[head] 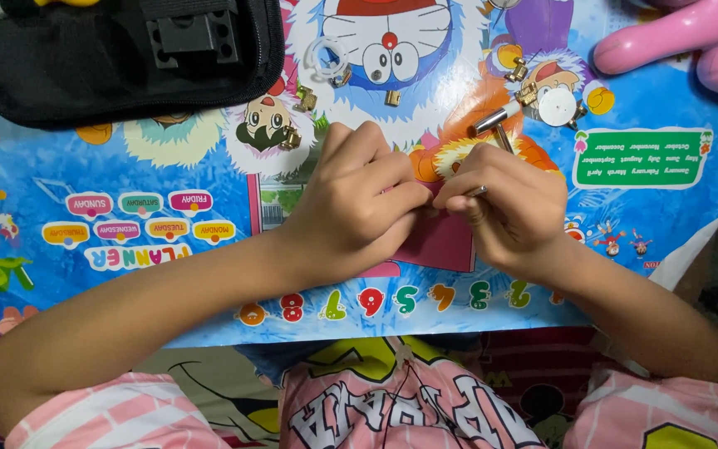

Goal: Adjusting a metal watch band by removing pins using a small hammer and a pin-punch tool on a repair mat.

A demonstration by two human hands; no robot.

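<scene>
1. Fingers (392, 179) of the left hand (355, 204) are curled and pressed together, their tips meeting the right hand (513, 208) over a dark pink card (442, 241); whatever tiny thing they pinch is hidden.
2. Right-hand fingers pinch a thin silver tool (477, 192), its tip pointing toward the left hand.
3. Both hands hover above a bright blue cartoon planner mat (126, 166) covering the tabletop; the pink card lies at the middle of that mat.
4. Beyond the hands on the mat lie small brass parts (305, 100), a clear plastic ring (326, 56), a small silver hammer-shaped tool (496, 120) and a white disc (557, 106).
5. At the mat's far left corner rests a black zipped case (118, 58); at its far right corner, a pink plush toy (691, 37).
6. Nearest the camera, pink-and-white striped sleeves (126, 411) show.
</scene>
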